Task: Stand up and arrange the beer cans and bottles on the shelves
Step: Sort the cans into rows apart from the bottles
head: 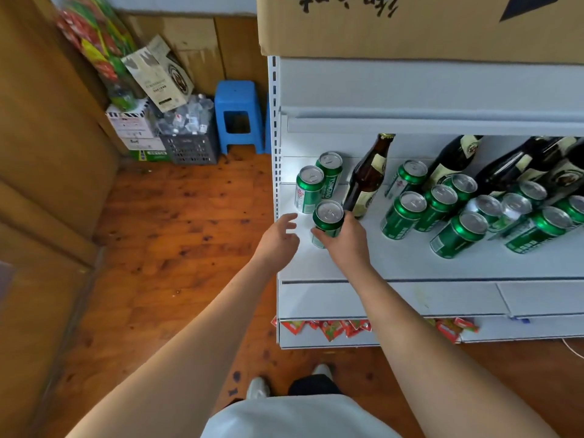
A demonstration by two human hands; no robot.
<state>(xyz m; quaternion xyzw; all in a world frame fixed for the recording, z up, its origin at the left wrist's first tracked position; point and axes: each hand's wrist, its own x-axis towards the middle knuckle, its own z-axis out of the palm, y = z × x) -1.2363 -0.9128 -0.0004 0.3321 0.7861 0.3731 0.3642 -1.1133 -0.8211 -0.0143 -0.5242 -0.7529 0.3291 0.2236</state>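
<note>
A white shelf [395, 267] carries green beer cans and dark brown bottles. My right hand [346, 240] grips an upright green can [328, 216] near the shelf's left end. Behind it stand two more green cans [309, 189], [330, 172] and an upright brown bottle [366, 178]. My left hand [279, 237] hovers open just left of the held can, at the shelf's left edge, holding nothing. Further right, several green cans [403, 214] stand in a loose cluster, with dark bottles [455, 159] behind them.
A large cardboard box [410, 26] sits on top of the shelving. Red snack packets [328, 328] lie on the lower shelf. On the wooden floor to the left are a blue stool [238, 116], a grey crate [191, 148] and stacked cartons [136, 128].
</note>
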